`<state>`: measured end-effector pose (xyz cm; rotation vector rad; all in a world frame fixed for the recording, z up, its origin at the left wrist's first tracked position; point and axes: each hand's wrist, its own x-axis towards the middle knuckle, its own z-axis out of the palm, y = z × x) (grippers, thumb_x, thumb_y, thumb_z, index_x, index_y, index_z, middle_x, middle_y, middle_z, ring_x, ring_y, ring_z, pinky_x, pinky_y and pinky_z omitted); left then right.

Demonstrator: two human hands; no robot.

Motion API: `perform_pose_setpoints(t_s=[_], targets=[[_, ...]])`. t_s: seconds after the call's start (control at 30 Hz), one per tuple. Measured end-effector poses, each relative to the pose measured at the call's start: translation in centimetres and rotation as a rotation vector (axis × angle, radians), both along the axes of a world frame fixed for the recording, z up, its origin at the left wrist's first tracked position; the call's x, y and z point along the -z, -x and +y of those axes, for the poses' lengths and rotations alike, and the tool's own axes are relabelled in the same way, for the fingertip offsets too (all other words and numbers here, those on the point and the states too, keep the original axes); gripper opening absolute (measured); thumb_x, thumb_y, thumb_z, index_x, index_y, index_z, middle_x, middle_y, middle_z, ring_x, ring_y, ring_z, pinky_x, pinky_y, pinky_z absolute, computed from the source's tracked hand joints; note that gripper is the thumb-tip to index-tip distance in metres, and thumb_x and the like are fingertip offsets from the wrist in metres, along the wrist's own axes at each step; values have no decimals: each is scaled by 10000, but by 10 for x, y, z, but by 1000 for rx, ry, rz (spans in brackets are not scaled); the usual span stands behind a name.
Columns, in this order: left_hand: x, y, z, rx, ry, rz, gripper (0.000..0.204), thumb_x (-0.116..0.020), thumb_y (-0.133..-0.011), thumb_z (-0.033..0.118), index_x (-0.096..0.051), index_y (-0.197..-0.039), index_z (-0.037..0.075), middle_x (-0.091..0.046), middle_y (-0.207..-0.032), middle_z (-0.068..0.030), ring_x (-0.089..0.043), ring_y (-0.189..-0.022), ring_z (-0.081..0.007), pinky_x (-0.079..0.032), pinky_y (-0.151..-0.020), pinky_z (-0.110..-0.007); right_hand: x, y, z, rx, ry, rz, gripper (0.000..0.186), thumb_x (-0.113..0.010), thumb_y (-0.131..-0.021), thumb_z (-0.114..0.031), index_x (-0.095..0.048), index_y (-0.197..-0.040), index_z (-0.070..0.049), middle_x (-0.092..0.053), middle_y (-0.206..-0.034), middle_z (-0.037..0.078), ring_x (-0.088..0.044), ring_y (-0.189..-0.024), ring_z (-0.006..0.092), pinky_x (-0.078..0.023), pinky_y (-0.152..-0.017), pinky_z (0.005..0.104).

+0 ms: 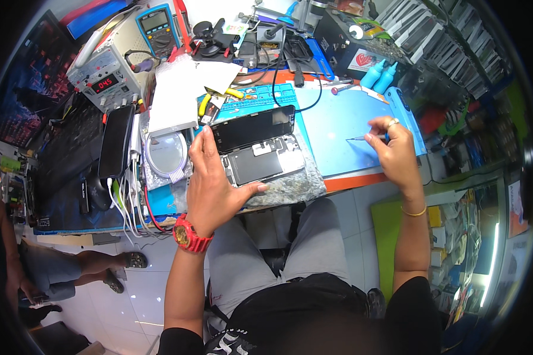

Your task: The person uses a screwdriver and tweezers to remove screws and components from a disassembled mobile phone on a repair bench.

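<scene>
An opened smartphone (257,164) lies in front of me, its battery and inner parts showing. Its dark display (254,128) is tilted up along the far side. My left hand (210,183) is spread at the phone's left end, fingertips by the display's corner and thumb along the near edge; how firmly it touches is unclear. In my right hand (392,148), over the light blue mat (337,118), a thin screwdriver (357,138) is pinched, its tip pointing left. The fingers partly hide its handle.
Beyond the phone lies a blue parts tray (260,97). A power supply (105,83), multimeter (159,29), black phone (116,141) and round magnifier-like disc (166,154) crowd the left. Blue bottles (373,74) stand back right. Another person's leg (95,266) shows lower left.
</scene>
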<state>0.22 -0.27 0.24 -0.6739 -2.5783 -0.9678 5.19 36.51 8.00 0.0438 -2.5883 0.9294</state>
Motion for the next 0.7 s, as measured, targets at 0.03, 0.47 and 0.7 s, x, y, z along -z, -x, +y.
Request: perform_pose_setpoints(t_s=[0.03,0.47,0.7], targets=[[0,1,1,2,-3,-2,1485,-1009,-661,511,-125,-1660,-143,-304,-1585,-332,-472,-1441,-503,-517,-1129,-494,8,3,-1,64,110,62,236,-762,-962,-10,-706,-1186,39,-716,-977,146,-699,-796,246,-553,-732,352],[1,0,0,0,-14,-1,1536,-1030,-613,495,-103,-1675,-115,-309,-1587,-334,-450,-1460,-506,-492,-1155,-508,26,31,-112,-247,259,205,561,-730,-977,34,-481,-1478,-12,-752,-979,136,-768,-801,253,-618,-747,373],[3,1,-1,3,28,36,1516,-996,-652,551,-101,-1670,-128,-298,-1581,-336,-476,-1441,-513,-545,-1099,-496,34,53,-134,-320,228,190,540,-717,-974,50,-478,-1456,3,-745,-1008,160,-765,-844,290,-613,-764,394]])
